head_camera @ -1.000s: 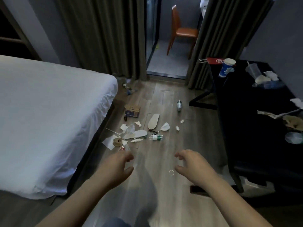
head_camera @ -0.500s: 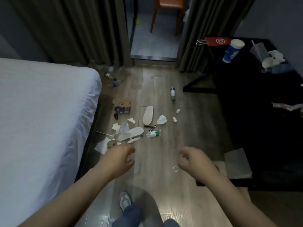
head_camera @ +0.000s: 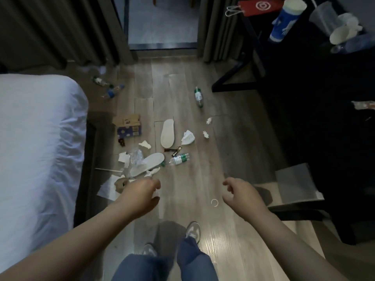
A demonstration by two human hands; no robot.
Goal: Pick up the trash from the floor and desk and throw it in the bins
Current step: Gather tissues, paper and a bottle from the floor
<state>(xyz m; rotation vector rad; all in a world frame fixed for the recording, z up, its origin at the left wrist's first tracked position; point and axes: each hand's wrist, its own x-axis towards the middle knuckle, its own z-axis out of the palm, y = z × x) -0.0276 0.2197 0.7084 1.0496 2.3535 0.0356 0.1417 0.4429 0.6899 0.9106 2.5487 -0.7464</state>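
Trash lies scattered on the wooden floor ahead: a clear plastic bottle [head_camera: 179,159], two white insoles [head_camera: 167,133], crumpled tissue [head_camera: 188,137], a small cardboard box [head_camera: 128,126], torn paper [head_camera: 108,187] and another bottle [head_camera: 198,96] farther off. A small white ring [head_camera: 214,203] lies near my right hand. My left hand [head_camera: 140,194] hovers above the floor just short of the paper pile, fingers loosely curled and holding nothing. My right hand [head_camera: 241,194] hangs level with it, also loosely curled and holding nothing. On the dark desk [head_camera: 304,82] stand a blue paper cup [head_camera: 284,23] and plastic cups [head_camera: 332,25].
A bed with a white sheet [head_camera: 36,151] fills the left side. Curtains [head_camera: 50,27] and a doorway [head_camera: 162,21] are at the far end. Two more bottles [head_camera: 107,88] lie by the bed corner. A red bag [head_camera: 259,6] sits on the desk edge. My feet [head_camera: 192,230] show below.
The view has tilted down and moved forward toward the trash; my legs and shoes have come into view. Both hands stay out in front, holding nothing.
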